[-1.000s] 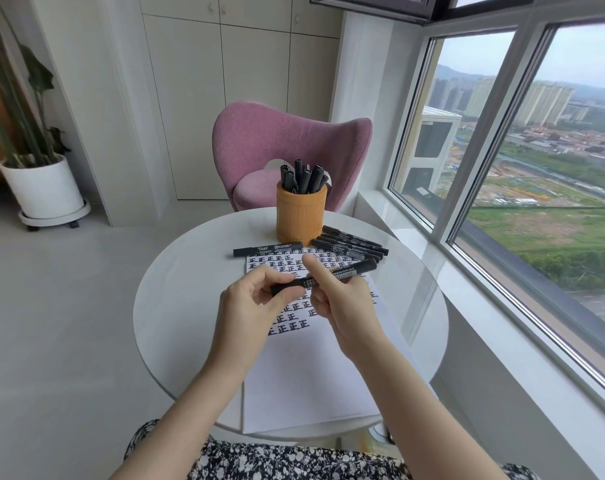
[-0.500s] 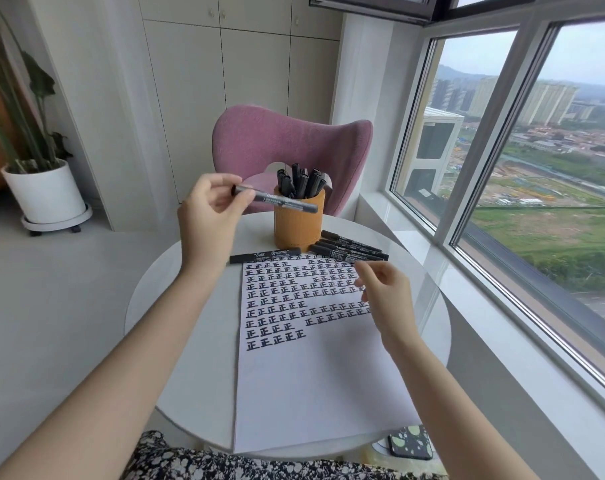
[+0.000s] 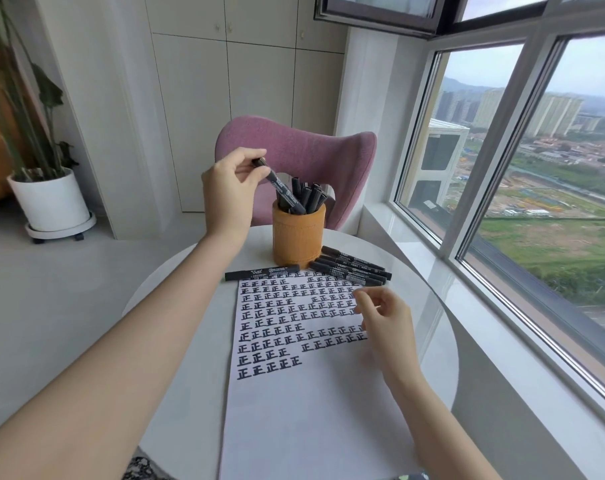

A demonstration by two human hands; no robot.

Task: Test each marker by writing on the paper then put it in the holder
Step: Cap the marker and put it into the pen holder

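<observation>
- Currently, the left hand (image 3: 230,188) is pinching a black marker (image 3: 280,188) by its upper end, holding it tilted with the lower end reaching into the mouth of the orange holder (image 3: 299,237), among other markers.
- The right hand (image 3: 385,317) is hovering over the right edge of the paper (image 3: 311,410), fingers loosely curled, gripping nothing.
- Loose markers (image 3: 353,268) are lying on the desk (image 3: 176,306) beside the holder.

My left hand (image 3: 230,188) pinches the top of a black marker (image 3: 282,188), whose lower end tilts into the orange holder (image 3: 298,237) among other markers. My right hand (image 3: 385,317) hovers, fingers loosely curled, over the paper (image 3: 311,410) on the white counter (image 3: 176,323).
</observation>
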